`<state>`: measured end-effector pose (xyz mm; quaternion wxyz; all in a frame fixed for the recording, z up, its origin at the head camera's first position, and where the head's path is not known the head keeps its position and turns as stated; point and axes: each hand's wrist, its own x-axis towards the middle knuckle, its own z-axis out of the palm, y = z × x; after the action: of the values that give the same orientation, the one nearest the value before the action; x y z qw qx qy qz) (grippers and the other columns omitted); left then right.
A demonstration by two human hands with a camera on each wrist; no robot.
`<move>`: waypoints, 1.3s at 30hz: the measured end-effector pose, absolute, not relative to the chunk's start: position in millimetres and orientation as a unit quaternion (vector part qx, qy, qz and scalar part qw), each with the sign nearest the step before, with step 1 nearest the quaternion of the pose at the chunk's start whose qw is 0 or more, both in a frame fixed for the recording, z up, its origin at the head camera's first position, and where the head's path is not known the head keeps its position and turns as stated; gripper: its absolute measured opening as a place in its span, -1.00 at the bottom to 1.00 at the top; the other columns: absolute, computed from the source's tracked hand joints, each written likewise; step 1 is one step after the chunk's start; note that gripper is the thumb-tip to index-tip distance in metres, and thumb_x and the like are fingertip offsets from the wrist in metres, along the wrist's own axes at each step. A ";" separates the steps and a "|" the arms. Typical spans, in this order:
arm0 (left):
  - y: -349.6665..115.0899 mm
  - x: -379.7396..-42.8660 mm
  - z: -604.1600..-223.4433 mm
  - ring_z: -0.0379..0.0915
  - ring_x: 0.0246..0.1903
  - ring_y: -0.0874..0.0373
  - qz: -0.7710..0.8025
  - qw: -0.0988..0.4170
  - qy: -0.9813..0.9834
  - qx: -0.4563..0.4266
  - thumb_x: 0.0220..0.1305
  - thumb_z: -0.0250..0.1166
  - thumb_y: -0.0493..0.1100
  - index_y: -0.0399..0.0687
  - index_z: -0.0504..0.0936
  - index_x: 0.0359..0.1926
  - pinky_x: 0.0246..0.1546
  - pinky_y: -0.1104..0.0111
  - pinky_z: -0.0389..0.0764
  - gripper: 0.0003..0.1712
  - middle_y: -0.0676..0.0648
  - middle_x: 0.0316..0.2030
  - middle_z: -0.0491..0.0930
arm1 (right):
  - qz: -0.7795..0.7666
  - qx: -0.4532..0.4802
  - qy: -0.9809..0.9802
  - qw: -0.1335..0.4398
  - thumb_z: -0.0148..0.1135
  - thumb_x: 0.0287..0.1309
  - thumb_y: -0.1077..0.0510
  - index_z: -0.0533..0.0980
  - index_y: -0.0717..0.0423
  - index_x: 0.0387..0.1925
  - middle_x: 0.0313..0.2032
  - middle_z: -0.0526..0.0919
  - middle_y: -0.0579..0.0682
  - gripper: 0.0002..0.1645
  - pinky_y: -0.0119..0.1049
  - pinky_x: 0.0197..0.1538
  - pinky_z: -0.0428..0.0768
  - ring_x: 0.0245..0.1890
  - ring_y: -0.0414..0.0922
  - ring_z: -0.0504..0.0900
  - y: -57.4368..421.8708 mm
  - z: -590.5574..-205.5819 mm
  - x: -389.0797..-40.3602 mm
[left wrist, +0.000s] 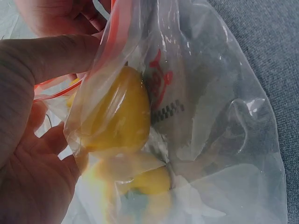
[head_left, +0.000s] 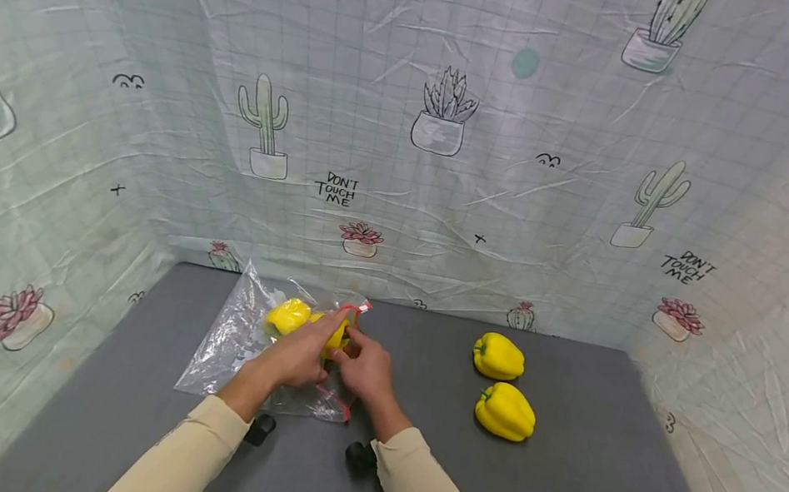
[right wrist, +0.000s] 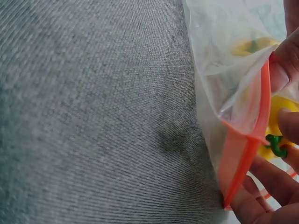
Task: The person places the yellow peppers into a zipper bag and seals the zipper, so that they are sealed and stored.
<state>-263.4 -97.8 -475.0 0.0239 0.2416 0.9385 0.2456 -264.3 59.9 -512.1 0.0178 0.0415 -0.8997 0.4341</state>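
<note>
My left hand (head_left: 299, 354) pinches the lip of the clear bag (head_left: 215, 364), near the tabletop's (head_left: 415, 425) back left corner, and my right hand (head_left: 364, 368) touches the yellow pepper (right wrist: 281, 104) in its mouth; I can't tell if it grips. I should keep the mouth wide and push gently. The pepper's stem (right wrist: 275, 145) faces the right edge, so its long way seems to run side to side.

Opens wide over the grey tabletop (head_left: 436, 378), between the plastic bag (head_left: 215, 360) and, at right, the far pepper (head_left: 500, 357) and near pepper (head_left: 506, 413). Shrinks to almost nothing between those two, widens again to their right. Stops at back and sides against the printed curtain (head_left: 440, 189). Chokes at the bag's red-edged mouth (right wrist: 244, 156), crowded by left hand (head_left: 298, 354), right hand (head_left: 369, 370) and a yellow pepper (right wrist: 279, 103).
</note>
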 end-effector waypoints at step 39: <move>-101.0 -269.0 -472.5 0.23 0.51 -0.29 0.248 0.042 0.940 0.233 -0.01 0.61 -0.33 -0.25 -0.09 0.66 0.50 -0.09 0.34 0.36 -0.38 0.57 0.18 | 0.549 0.024 -0.832 0.078 0.48 0.22 0.20 0.80 0.14 -0.10 -0.14 0.86 0.08 -0.78 -0.15 -0.05 0.77 -0.13 -0.03 0.84 143.4 -474.7 -263.4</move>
<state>-269.0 -101.0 -472.5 0.0416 0.2329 0.9395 0.2477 -263.4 143.4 -474.7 0.0777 0.0240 -0.8321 0.5486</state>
